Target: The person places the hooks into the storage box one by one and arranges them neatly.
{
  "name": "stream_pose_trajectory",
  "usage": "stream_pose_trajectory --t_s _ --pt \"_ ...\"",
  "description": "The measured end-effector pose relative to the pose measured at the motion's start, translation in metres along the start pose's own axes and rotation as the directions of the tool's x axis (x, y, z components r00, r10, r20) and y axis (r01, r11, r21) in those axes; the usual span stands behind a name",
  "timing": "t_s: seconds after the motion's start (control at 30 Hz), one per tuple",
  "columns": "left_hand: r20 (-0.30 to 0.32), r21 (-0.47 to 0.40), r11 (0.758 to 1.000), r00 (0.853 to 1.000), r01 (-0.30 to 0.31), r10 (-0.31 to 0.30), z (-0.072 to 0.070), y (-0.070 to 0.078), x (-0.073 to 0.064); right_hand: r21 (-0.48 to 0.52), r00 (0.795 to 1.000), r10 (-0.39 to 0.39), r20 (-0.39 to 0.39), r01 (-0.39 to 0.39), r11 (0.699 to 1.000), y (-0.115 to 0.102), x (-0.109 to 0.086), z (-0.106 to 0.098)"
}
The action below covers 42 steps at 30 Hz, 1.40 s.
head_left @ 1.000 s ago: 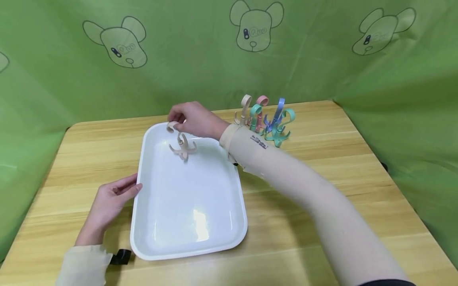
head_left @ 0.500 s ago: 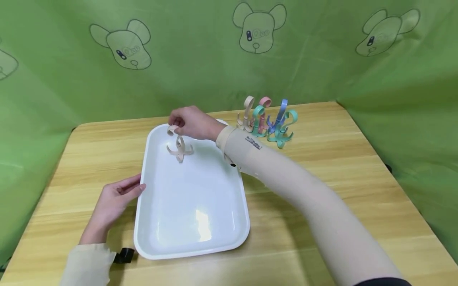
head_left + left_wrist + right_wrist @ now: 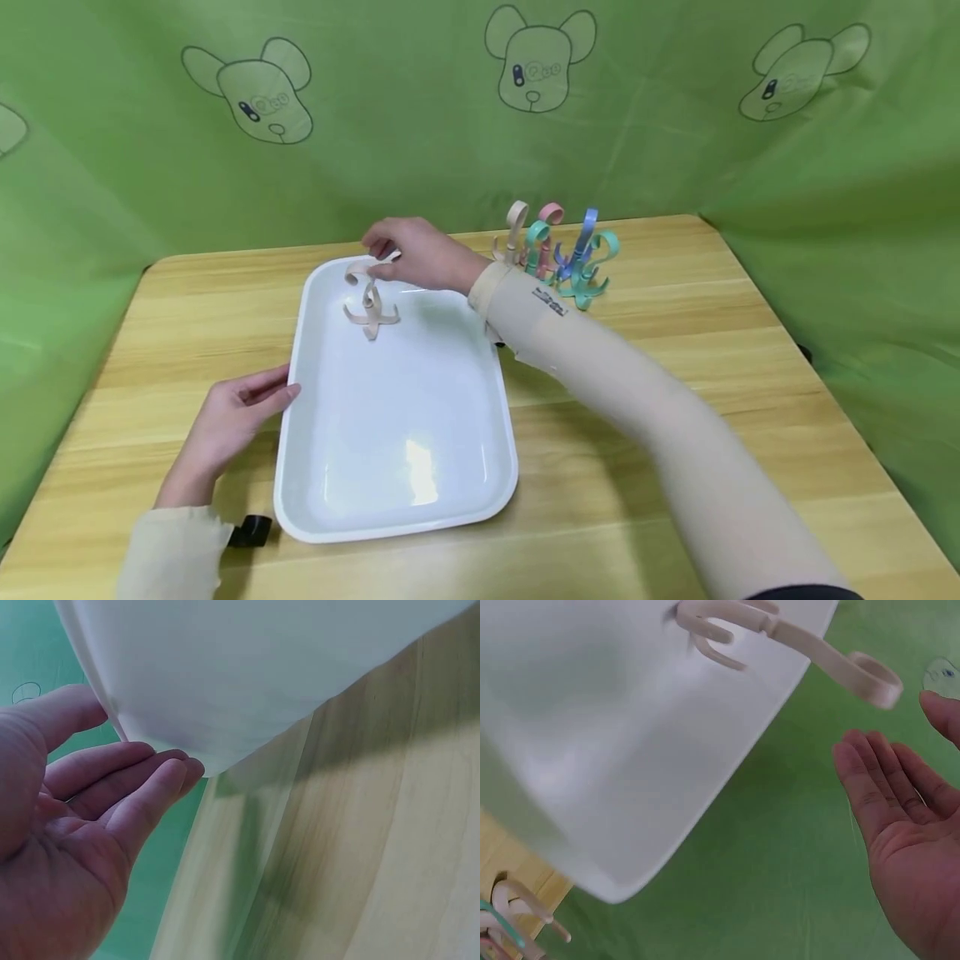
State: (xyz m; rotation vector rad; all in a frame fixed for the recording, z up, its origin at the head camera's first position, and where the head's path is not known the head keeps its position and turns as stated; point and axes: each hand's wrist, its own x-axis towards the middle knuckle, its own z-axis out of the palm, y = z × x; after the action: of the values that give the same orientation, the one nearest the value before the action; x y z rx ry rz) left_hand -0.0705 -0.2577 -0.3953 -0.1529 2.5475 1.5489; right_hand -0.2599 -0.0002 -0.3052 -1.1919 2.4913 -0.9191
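Note:
A beige plastic claw hook [image 3: 371, 320] stands on its prongs in the far left part of a white tray [image 3: 397, 408], its curled top leaning up. My right hand [image 3: 426, 253] is beside that curl. The right wrist view shows the hook [image 3: 817, 652] apart from the right hand [image 3: 919, 847], whose fingers are extended with a gap to the thumb. At the tray's left side my left hand [image 3: 232, 414] pinches the rim, thumb on one side and fingers on the other; the left wrist view shows this hand [image 3: 82, 817] close up.
Several similar claw hooks stand on the wooden table [image 3: 660, 350] behind the tray's right: a beige hook [image 3: 516, 223], a pink hook [image 3: 551, 214], a blue hook [image 3: 587, 232] and teal ones [image 3: 585, 287]. A green curtain [image 3: 420, 167] with printed bear heads surrounds the table.
My right hand has let go of the beige hook's curled top and drawn slightly to the right. The left hand stays at the tray's rim.

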Motion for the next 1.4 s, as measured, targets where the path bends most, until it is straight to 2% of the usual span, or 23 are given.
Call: stream_pose_trajectory --t_s 0.33,0.57,0.83,0.97,1.17,1.4 --pt "-0.001 -0.027 1.000 1.000 0.006 -0.006 0.000 -0.003 0.000 0.062 0.997 0.033 -0.069 -0.029 0.998 0.003 -0.028 -0.029" --pt "-0.003 -0.020 1.000 1.000 0.006 -0.006 0.000 -0.004 0.002 0.086 0.988 0.069 -0.139 -0.058 0.995 0.010 -0.051 -0.044" --pt "0.009 -0.024 1.000 1.000 -0.015 0.015 0.003 -0.002 0.006 0.018 0.976 0.071 -0.207 -0.069 0.997 0.016 -0.084 -0.063" --pt "0.015 -0.038 0.999 0.999 -0.031 0.032 0.005 0.000 0.010 -0.013 0.966 0.101 -0.237 -0.107 0.994 0.023 -0.100 -0.074" --pt "0.015 -0.036 0.999 1.000 -0.026 0.026 0.003 0.004 0.009 0.013 0.943 0.157 -0.294 -0.160 0.987 0.035 -0.125 -0.086" --pt "0.008 -0.017 1.000 1.000 -0.019 0.019 0.000 -0.001 -0.002 0.046 0.890 0.209 -0.405 -0.209 0.977 0.051 -0.149 -0.093"
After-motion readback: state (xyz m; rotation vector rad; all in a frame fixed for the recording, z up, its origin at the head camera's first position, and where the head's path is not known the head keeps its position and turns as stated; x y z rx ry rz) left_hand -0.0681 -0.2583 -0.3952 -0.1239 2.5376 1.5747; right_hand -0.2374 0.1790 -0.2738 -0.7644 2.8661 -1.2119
